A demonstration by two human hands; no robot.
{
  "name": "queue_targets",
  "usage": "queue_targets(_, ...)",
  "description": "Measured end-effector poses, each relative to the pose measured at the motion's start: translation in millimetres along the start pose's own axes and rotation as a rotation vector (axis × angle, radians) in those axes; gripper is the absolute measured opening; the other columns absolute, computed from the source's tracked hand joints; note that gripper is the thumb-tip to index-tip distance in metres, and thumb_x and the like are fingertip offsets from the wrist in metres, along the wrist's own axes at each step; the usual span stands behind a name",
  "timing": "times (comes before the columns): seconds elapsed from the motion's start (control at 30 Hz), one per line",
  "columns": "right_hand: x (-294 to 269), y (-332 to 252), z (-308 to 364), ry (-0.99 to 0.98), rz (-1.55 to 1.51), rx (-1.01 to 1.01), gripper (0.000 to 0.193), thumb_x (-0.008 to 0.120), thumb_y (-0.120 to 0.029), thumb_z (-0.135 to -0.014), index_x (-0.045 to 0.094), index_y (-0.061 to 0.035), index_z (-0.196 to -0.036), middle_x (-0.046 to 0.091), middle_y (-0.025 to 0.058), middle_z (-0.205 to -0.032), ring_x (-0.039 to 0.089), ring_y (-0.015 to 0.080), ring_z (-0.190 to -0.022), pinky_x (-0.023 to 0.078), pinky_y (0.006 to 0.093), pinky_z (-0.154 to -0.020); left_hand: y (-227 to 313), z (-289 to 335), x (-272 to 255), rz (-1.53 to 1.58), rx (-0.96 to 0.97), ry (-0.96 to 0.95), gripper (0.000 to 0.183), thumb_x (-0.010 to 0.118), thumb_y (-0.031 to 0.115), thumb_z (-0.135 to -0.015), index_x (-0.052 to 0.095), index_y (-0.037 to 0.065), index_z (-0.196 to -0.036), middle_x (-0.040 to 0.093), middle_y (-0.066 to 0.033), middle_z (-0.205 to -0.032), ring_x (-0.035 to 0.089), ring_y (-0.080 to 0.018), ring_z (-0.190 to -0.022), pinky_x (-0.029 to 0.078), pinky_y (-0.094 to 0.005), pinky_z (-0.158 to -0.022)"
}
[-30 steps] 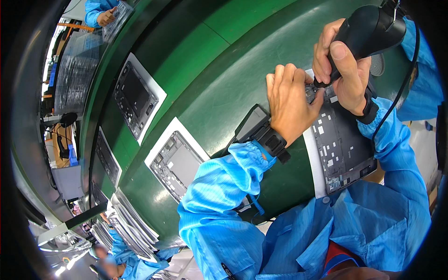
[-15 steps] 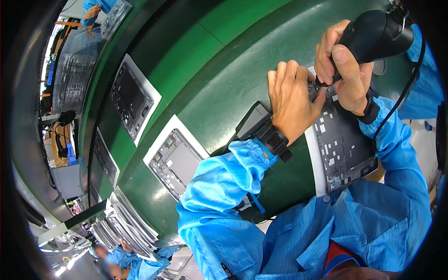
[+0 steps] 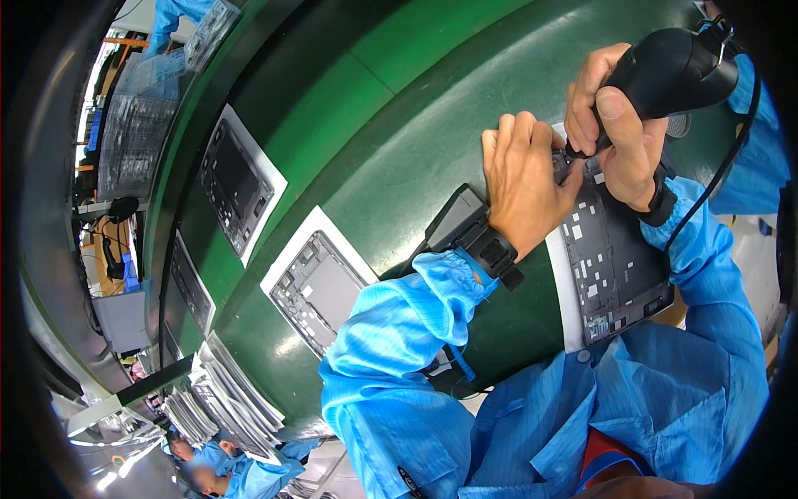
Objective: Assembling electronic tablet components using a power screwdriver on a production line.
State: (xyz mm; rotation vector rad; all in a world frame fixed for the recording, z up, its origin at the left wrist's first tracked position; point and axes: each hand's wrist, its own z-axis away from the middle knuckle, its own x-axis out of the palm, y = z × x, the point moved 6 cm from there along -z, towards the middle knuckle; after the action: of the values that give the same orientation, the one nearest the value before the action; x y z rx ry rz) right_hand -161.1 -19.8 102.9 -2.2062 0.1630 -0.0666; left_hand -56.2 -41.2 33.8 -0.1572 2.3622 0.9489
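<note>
My right hand (image 3: 619, 137) is wrapped round a black electric screwdriver (image 3: 677, 75), its hook and cord at the upper right. The driver's tip points down at the top edge of an open tablet housing (image 3: 615, 249), dark grey with small white pads inside. Beside that tip is my left hand (image 3: 528, 179), with fingers bent and thumb and forefinger drawn close together at the housing's upper left corner. Whatever they pinch, if anything, is hidden. A white sheet (image 3: 567, 303) lies under the housing. Both wrists carry black straps.
Left of my forearm, a second tablet housing (image 3: 320, 287) lies on white backing. Another housing (image 3: 237, 183) sits farther left on the green belt (image 3: 332, 91). A black device (image 3: 455, 218) stands by my left wrist. Stacked sheets (image 3: 233, 403) and co-workers' blue sleeves (image 3: 258, 478) are at lower left.
Both hands and the screwdriver keep their places at the housing's top edge. The whole view has shifted slightly. A co-worker's hand at the upper left has moved out of sight.
</note>
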Motion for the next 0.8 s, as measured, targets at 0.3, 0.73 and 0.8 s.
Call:
queue_targets(0.3,-34,-15,-11,0.135,-0.026,0.040,0.103,0.033,-0.084,-0.088,0.047,0.0119,-0.125,0.050,0.0058,-0.071,0.048,0.0122,-0.055,0.041,0.0252,-0.052,1,-2,0,0.007,-0.015,-0.010,0.029,0.086,0.018,-0.072,0.062,0.008,-0.086,0.055,-0.0056,-0.086,0.053,-0.0264,-0.086,0.035,-0.0401,-0.076)
queue_targets(0.73,-37,-7,-10,0.166,-0.198,0.165,0.107,0.008,-0.093,-0.086,0.056,0.0027,-0.092,0.048,0.0022,-0.054,0.045,0.0102,-0.043,0.041,0.0244,-0.043,4,-4,0,-0.001,-0.022,-0.030,0.030,0.086,0.016,-0.071,0.063,0.007,-0.088,0.056,-0.0058,-0.087,0.054,-0.0259,-0.085,0.036,-0.0393,-0.079)
queue_targets(0.8,-36,-5,-9,0.177,-0.179,0.177,0.108,0.008,-0.094,-0.085,0.056,0.0028,-0.092,0.048,0.0019,-0.054,0.045,0.0101,-0.043,0.040,0.0244,-0.042,4,-4,1,-0.003,-0.024,-0.034,0.030,0.086,0.016,-0.071,0.063,0.007,-0.088,0.055,-0.0058,-0.087,0.054,-0.0259,-0.085,0.036,-0.0392,-0.078)
